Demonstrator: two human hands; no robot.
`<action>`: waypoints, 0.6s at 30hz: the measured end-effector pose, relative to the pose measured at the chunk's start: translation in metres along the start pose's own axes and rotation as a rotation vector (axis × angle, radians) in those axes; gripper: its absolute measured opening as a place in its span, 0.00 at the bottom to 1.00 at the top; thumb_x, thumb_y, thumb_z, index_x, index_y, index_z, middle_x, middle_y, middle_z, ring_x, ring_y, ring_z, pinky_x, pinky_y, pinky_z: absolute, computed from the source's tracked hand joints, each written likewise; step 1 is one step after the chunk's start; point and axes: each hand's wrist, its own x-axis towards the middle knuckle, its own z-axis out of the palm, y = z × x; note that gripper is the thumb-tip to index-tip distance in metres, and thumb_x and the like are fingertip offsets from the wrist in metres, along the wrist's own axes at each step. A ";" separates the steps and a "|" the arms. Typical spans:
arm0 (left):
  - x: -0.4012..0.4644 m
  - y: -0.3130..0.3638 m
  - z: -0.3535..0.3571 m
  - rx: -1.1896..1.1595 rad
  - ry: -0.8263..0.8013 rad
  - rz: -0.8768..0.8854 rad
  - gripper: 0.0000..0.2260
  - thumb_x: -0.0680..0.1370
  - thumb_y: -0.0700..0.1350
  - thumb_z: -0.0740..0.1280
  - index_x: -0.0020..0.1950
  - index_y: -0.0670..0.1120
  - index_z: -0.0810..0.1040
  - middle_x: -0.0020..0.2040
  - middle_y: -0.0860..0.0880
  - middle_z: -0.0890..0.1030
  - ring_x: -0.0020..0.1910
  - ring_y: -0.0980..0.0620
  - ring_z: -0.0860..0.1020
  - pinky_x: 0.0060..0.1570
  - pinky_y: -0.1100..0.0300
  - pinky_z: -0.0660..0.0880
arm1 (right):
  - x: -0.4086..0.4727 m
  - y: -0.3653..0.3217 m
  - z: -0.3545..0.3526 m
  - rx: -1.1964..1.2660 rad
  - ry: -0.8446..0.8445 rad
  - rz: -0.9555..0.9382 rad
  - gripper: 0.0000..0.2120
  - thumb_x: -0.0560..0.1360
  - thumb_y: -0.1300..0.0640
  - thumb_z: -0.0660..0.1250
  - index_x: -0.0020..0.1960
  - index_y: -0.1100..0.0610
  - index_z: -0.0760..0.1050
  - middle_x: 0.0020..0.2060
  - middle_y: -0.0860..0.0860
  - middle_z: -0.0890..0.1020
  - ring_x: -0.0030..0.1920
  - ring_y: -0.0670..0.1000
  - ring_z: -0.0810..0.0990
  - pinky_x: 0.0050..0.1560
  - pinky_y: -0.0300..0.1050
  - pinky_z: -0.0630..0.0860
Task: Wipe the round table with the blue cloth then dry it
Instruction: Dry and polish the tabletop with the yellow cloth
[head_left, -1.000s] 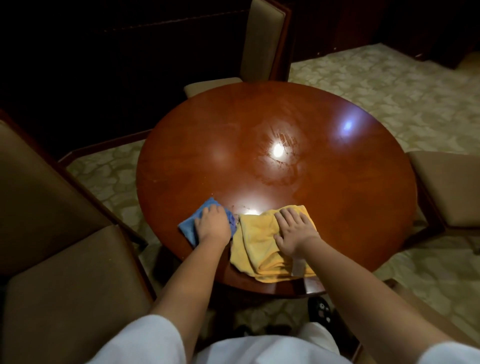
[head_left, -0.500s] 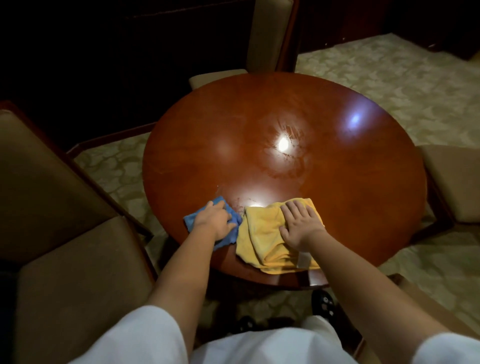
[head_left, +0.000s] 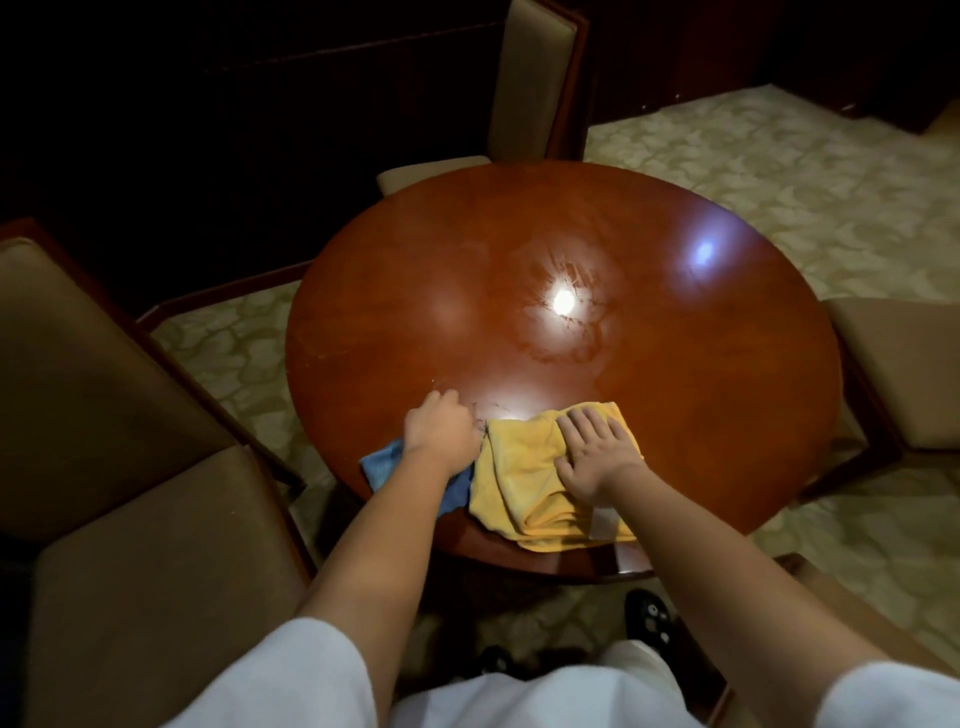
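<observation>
A round, glossy red-brown table (head_left: 675, 374) fills the middle of the view, with damp streaks around a bright light reflection. At its near edge my left hand (head_left: 440, 432) has its fingers curled and grips the blue cloth (head_left: 385, 461), most of which is hidden under my hand and wrist. Just to the right lies a folded yellow cloth (head_left: 519, 478), touching the blue one. My right hand (head_left: 597, 451) rests flat on the yellow cloth with fingers spread.
Upholstered chairs stand around the table: a large chair (head_left: 114, 467) at the left, a second chair (head_left: 530, 93) at the far side, a third seat (head_left: 904, 374) at the right. Patterned carpet (head_left: 779, 171) covers the floor. My shoe (head_left: 649, 618) shows below the table edge.
My left hand has curled over the blue cloth and slid forward, so the cloth now trails behind under my wrist. My right hand has stayed on the yellow cloth.
</observation>
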 end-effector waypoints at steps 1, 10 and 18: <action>0.002 0.010 0.001 -0.044 0.071 0.068 0.17 0.80 0.46 0.56 0.68 0.47 0.72 0.66 0.46 0.69 0.66 0.46 0.66 0.57 0.51 0.72 | -0.001 0.001 0.000 0.008 0.003 -0.004 0.30 0.82 0.44 0.43 0.78 0.55 0.38 0.77 0.53 0.40 0.77 0.53 0.38 0.75 0.52 0.40; 0.017 0.055 0.025 0.015 -0.380 0.247 0.45 0.76 0.66 0.58 0.78 0.41 0.38 0.78 0.45 0.39 0.77 0.49 0.40 0.75 0.51 0.41 | -0.003 0.019 0.017 0.035 0.034 -0.073 0.33 0.80 0.38 0.41 0.77 0.53 0.34 0.76 0.49 0.36 0.76 0.49 0.34 0.73 0.49 0.35; 0.039 0.064 0.031 0.242 -0.334 0.267 0.57 0.68 0.76 0.57 0.75 0.38 0.33 0.77 0.40 0.35 0.76 0.43 0.35 0.74 0.46 0.39 | 0.019 0.027 0.024 0.074 0.158 -0.083 0.44 0.64 0.34 0.24 0.77 0.51 0.34 0.77 0.48 0.37 0.75 0.48 0.33 0.72 0.48 0.33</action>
